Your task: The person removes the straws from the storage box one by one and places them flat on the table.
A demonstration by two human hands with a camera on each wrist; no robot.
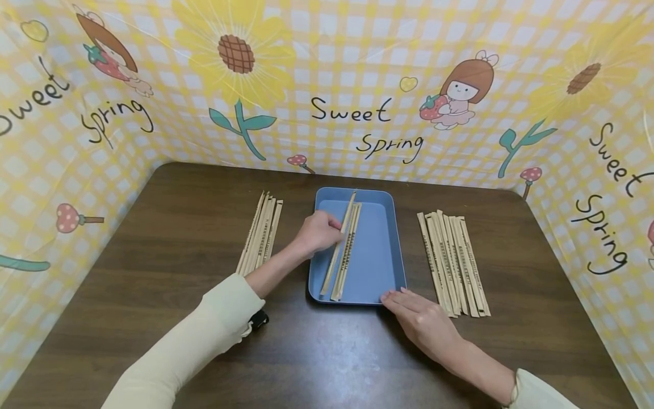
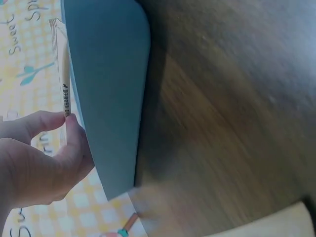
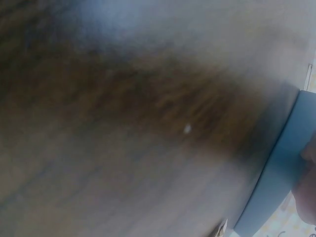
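Observation:
My left hand (image 1: 318, 232) reaches over the left side of a blue tray (image 1: 378, 250), pinching a slim paper-wrapped straw (image 1: 332, 264) between thumb and forefinger. In the left wrist view that straw (image 2: 65, 91) stands just beyond the tray's wall (image 2: 106, 98), its flattened wrapper end upward. Right beside it in the tray lie a couple more wrapped straws (image 1: 343, 267), almost parallel. With extended fingers, my right hand (image 1: 429, 326) touches the tray's near right corner. The right wrist view catches only part of that hand (image 3: 305, 190) against the tray wall (image 3: 276, 180).
Left of the tray, a row of wrapped straws (image 1: 261, 233) lies on the brown wooden table (image 1: 153, 272), partly behind my left forearm. Several more wrapped straws (image 1: 452, 264) are spread to the right. A yellow checked cloth (image 1: 347, 62) walls the table's back and sides.

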